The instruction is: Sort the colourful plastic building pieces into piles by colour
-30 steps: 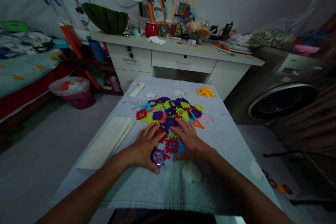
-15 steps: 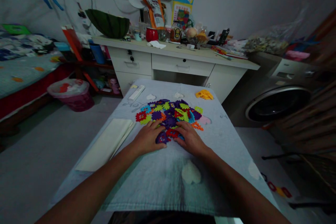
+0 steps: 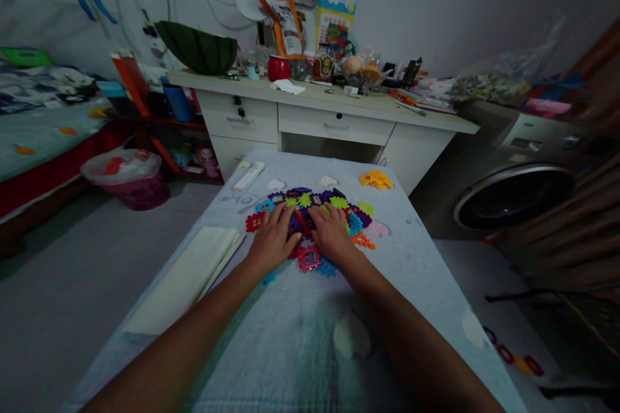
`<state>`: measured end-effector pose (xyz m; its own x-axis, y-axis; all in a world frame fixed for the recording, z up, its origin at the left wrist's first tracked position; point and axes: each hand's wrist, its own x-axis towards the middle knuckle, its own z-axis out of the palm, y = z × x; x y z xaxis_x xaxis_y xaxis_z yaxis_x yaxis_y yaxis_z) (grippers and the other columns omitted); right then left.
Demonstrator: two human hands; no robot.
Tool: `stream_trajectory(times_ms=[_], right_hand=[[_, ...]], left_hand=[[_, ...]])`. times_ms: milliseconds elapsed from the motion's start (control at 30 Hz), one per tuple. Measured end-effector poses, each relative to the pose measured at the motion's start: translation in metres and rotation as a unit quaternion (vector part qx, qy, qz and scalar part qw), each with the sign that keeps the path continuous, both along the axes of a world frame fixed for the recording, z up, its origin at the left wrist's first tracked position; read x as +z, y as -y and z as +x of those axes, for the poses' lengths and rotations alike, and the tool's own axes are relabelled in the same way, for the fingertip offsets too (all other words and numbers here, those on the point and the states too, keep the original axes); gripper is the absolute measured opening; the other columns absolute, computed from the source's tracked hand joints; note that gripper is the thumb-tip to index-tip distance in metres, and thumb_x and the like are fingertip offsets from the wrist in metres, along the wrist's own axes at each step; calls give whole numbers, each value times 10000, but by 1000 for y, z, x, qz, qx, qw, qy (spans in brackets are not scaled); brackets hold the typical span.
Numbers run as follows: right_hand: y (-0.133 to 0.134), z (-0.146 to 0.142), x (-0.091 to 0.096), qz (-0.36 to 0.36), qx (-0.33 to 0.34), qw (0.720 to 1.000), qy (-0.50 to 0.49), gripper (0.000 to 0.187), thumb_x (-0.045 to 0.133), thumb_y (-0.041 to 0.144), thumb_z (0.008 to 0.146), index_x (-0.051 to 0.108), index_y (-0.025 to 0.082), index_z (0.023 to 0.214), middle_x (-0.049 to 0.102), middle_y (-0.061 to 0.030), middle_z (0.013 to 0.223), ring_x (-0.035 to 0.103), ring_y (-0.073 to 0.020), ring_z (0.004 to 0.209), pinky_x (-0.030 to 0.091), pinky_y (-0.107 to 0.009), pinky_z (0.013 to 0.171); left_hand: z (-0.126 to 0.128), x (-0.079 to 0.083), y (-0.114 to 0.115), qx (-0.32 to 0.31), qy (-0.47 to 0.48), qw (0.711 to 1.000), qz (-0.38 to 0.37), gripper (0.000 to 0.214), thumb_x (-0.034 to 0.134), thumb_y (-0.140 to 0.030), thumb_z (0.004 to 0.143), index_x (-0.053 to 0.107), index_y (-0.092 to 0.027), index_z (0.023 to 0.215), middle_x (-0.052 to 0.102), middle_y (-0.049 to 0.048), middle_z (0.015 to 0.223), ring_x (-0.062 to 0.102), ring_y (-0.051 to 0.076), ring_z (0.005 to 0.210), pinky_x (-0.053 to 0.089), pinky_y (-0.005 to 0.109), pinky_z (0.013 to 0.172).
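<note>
A pile of flat, notched plastic building pieces in purple, red, green, blue and orange lies on the cloth-covered table (image 3: 387, 335). My left hand (image 3: 272, 235) rests palm down on the pile's left part, its fingers spread over the pieces. On the right part lies my right hand (image 3: 332, 232), also flat with fingers stretched out. Between the two wrists a pinkish-red square piece (image 3: 309, 259) shows at the near edge, beside a blue piece (image 3: 326, 268). A red piece (image 3: 254, 222) sticks out left of my left hand. The pieces under both palms are hidden.
Left of the pile lies a folded cream cloth (image 3: 186, 277). Farther back are a white remote-like bar (image 3: 249, 176) and a yellow heap of small pieces (image 3: 376, 179). A white desk (image 3: 334, 122) crowded with items stands behind, a washing machine (image 3: 513, 187) to the right.
Both hands have moved forward, farther onto the pile. Pieces have shifted, and a pinkish-red square and blue pieces now show at the near edge. The view has tilted slightly.
</note>
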<state>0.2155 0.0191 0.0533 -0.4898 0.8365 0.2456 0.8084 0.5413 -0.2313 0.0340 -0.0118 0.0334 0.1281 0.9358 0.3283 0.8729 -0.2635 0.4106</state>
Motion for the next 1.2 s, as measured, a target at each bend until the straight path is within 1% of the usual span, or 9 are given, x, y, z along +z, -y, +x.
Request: stream_trajectory(times_ms=[167,267,400,500,633,700,833,1000,1200], right_hand=[[-3,6,-12,6,-3,1000,-15,458,632,310,817,599,242,1269,589,-101,1288,433,-327,1243,221,-584,1112],[1,13,-14,36,-2,997,-67,456,646,326,793,608,230,1237,596,-104,1227,459,-302,1203,185,-562,1132],[5,16,-10,84,-2,986,-145,466,617,313,793,586,215,1247,574,-111,1256,454,-285,1228,201,-517,1137],[7,12,-9,97,13,979,-180,479,596,357,817,569,201,1270,564,-125,1277,472,-280,1216,301,-474,1085],[12,4,-13,71,83,979,-172,532,596,408,846,531,185,1324,556,-127,1330,485,-264,1220,361,-431,1053],[14,3,-13,60,99,980,-164,549,602,436,852,522,190,1336,563,-120,1339,485,-261,1228,364,-432,1057],[5,16,-7,81,49,979,-178,416,538,417,905,583,217,1267,582,-109,1320,487,-263,1234,360,-451,1057],[-50,51,11,64,-127,979,-149,319,502,342,909,639,191,1154,634,-124,1217,538,-278,1172,383,-456,1034],[-127,62,9,-123,-196,973,11,823,673,571,761,420,158,1426,535,-197,1353,537,-330,1223,429,-471,993]], left_hand=[[7,4,-13,194,-19,979,-51,654,500,-518,874,416,-197,1437,342,192,1510,332,419,1353,287,611,1067],[10,2,-18,241,-12,966,-92,712,461,-622,862,433,-193,1430,422,221,1437,348,454,1332,282,662,1030],[12,-3,-32,214,26,974,-72,633,449,-580,887,468,-199,1392,489,194,1383,402,409,1302,331,633,1018],[15,-5,-51,135,129,982,-34,494,475,-406,898,500,-173,1333,515,159,1367,446,308,1304,347,526,1084],[19,-4,-69,11,317,947,-43,419,447,-350,908,513,-207,1296,576,86,1333,544,209,1234,412,394,1073],[17,-1,-70,-8,341,939,-30,414,399,-387,933,532,-189,1271,615,81,1279,577,206,1189,431,380,1053],[2,1,-61,68,204,973,86,378,414,-421,935,620,-187,1149,620,91,1238,529,239,1221,363,405,1103],[-8,-8,-56,215,5,977,4,516,424,-505,923,576,-160,1276,532,193,1337,467,367,1257,362,552,1039],[-4,-16,-58,176,-33,983,-39,566,437,-532,918,500,-176,1353,546,168,1337,489,326,1252,387,486,1036]])
